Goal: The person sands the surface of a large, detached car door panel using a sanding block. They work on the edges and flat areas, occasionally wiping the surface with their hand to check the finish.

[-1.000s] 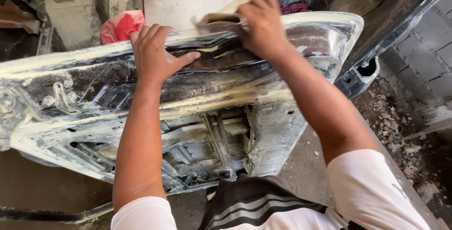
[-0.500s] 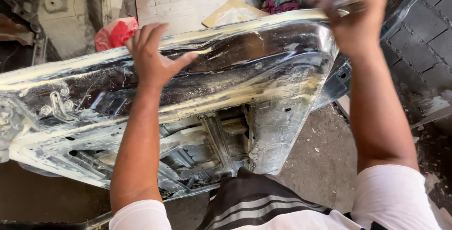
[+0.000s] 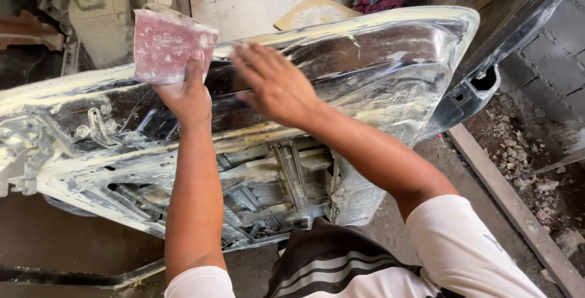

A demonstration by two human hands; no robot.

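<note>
Sandpaper in left hand, over dusty door panel.

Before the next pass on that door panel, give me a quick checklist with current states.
1. Sandpaper sheet gripped in left hand: ok, pinched at its lower edge, held up off the surface.
2. Right hand on the car door panel: ok, open palm over the upper part.
3. Panel steady: cannot tell, its supports are hidden.
4. Abrasive condition: not ok, the pink face is clouded with white dust.
5. Panel surface: cannot tell, filler residue along the edges.
</note>
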